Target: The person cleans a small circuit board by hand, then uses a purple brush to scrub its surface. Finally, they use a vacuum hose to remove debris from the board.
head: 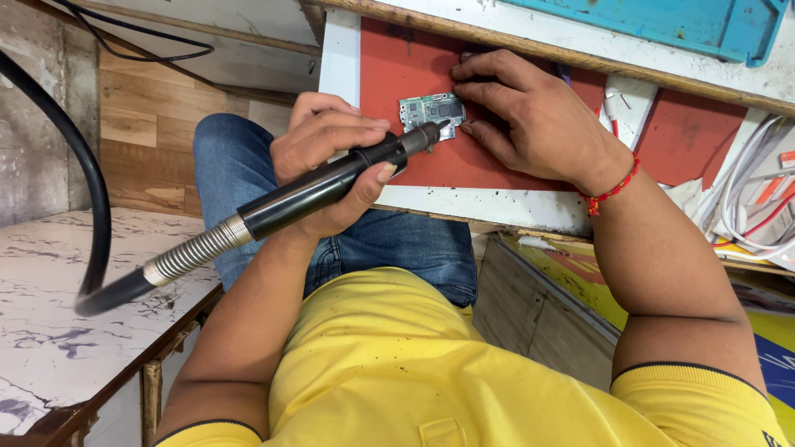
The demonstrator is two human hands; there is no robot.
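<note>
A red mat [497, 165] lies on a white bench top, with a wooden ledge and a blue tray [704, 25] behind it and a tangle of white and red cables [754, 215] off to the right. The left hand's [331, 161] fingers are wrapped tight around the black barrel of a hot-air tool [331, 186], thumb pressed along its side, with the nozzle tip touching or just over the near edge of a small circuit board [431, 112]. The right hand [530, 124] lies flat over the mat, its fingers spread slightly and its fingertips [464, 73] pressing on the mat at the board's far and right edges; whether they actually pinch the board I cannot tell. The likeliest trouble, as I judge it, is the board skating away under the nozzle, since only fingertips steady it. Those fingertips also sit close to the tip and could be burnt if the tool is hot. The stiff black hose [83, 182] arcing off to the left could drag the barrel off its spot, and the coil spring collar [195, 252] shows how much pull it carries. The board itself is a small, greenish rectangle, crowded with silver shields and tiny parts, and lies flat near the middle of the mat, partly shaded by the right hand.
</note>
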